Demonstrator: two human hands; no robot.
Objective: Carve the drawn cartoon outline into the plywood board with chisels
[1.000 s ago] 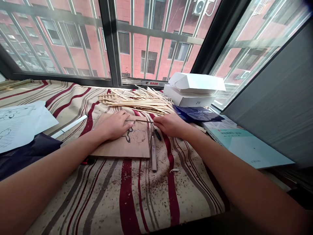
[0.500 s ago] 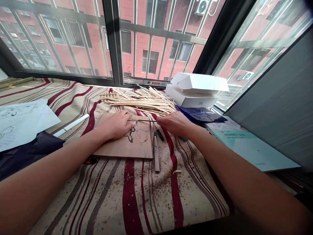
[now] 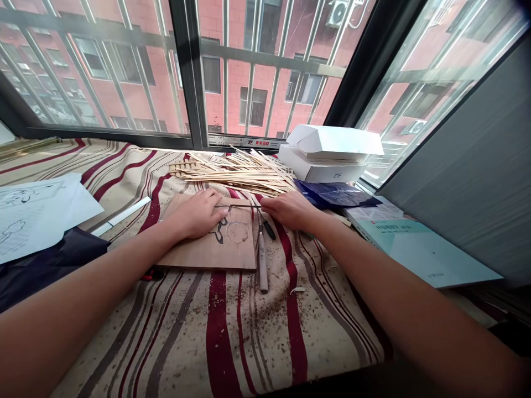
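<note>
My left hand (image 3: 197, 214) lies flat on a wooden board (image 3: 207, 258), fingers stretched out and thumb apart. Pencil and dark ink drawings mark the board's right half. My right hand (image 3: 288, 210) is closed around one end of a thin dark rod-like tool (image 3: 244, 206), just past the board's right edge. The tool reaches across the upper part of the board, its far end beside my left thumb and index finger. Its handle is hidden in my right fist. Along the board's right side rest a wooden-handled carving tool (image 3: 263, 268) and a black-handled tool (image 3: 269, 230).
Behind the board lies a heap of thin wooden sticks (image 3: 240, 174). White boxes (image 3: 327, 157), a dark blue sheet (image 3: 334, 194) and a book (image 3: 418, 249) are at right. Papers (image 3: 37, 215) and dark cloth (image 3: 53, 262) lie left. Shavings dot the striped cloth (image 3: 182, 342).
The whole view has shifted slightly. Both hands, the rod-like tool and the board keep nearly the same places relative to each other.
</note>
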